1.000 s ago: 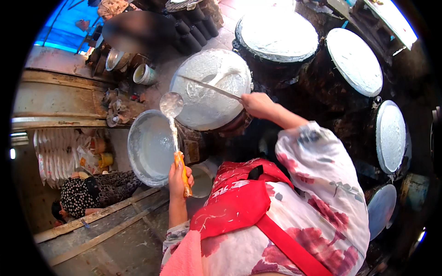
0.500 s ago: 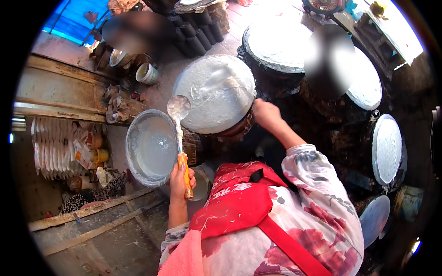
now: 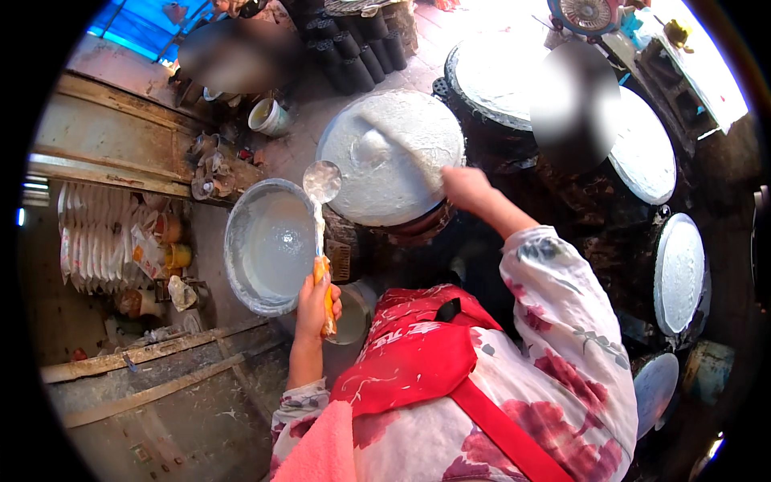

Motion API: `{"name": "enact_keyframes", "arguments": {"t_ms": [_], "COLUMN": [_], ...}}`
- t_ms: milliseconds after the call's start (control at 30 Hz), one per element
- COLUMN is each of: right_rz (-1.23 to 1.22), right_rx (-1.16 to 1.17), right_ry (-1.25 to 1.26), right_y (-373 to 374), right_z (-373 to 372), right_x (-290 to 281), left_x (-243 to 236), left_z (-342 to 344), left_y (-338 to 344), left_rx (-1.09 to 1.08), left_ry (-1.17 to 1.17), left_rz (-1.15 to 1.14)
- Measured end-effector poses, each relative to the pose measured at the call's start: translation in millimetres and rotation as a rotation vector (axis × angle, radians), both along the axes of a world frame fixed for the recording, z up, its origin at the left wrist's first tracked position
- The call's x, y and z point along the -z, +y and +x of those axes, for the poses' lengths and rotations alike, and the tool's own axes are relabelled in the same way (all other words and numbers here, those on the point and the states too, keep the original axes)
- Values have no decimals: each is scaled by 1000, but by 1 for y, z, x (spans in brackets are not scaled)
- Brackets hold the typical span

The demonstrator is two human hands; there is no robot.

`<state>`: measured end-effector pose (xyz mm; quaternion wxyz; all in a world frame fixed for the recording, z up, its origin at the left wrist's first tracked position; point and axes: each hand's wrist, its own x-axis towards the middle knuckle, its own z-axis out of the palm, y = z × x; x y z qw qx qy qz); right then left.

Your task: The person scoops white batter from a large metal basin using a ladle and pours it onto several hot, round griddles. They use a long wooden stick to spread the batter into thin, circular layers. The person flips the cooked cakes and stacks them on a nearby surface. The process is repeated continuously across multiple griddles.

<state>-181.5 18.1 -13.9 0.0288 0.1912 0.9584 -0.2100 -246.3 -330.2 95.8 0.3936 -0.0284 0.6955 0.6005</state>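
My left hand (image 3: pixel 315 305) is wrapped round the yellow-orange handle of a metal ladle (image 3: pixel 322 183). The ladle points away from me, its round bowl between the batter basin and the griddle, and white batter coats its shaft. Left of it stands a grey basin (image 3: pixel 241 277) holding thin white batter. Ahead is a round griddle (image 3: pixel 389 145) covered in a white layer with a small raised mound. My right hand (image 3: pixel 467 189) is closed at the griddle's right rim. From it a long thin strip (image 3: pixel 401 146) lies slantwise across the white layer; its grip end is hidden in my fingers.
More round griddles with white tops (image 3: pixel 679 273) curve along the right. Dark cylindrical briquettes (image 3: pixel 353 60) are stacked at the back. A white bucket (image 3: pixel 270 118) stands beyond the basin, another pail (image 3: pixel 351 321) beside my left wrist. A fan (image 3: pixel 590 12) sits at the far right.
My right hand has shifted slightly, and the thin strip now shows slanting over the griddle, with a mound in the white layer. My left hand keeps the ladle raised. The whole view has shifted a little.
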Motion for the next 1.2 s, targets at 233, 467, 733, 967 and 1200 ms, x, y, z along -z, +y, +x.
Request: {"name": "enact_keyframes", "arguments": {"t_ms": [233, 467, 733, 967, 1200], "right_rz": [-25, -197, -289, -544, -457], "right_rx": [193, 93, 360, 282, -72], "right_ry": [121, 74, 164, 273, 504], "right_y": [-15, -117, -138, -222, -246], "right_z": [56, 48, 37, 6, -17], "right_x": [5, 23, 29, 25, -28], "left_x": [1, 9, 1, 0, -8], "left_z": [-27, -41, -36, -33, -53], "left_y": [5, 20, 3, -25, -75], "left_rx": [61, 157, 125, -11, -283], "left_ry": [90, 86, -60, -322, -581], "left_rz": [-89, -136, -59, 281, 652]}}
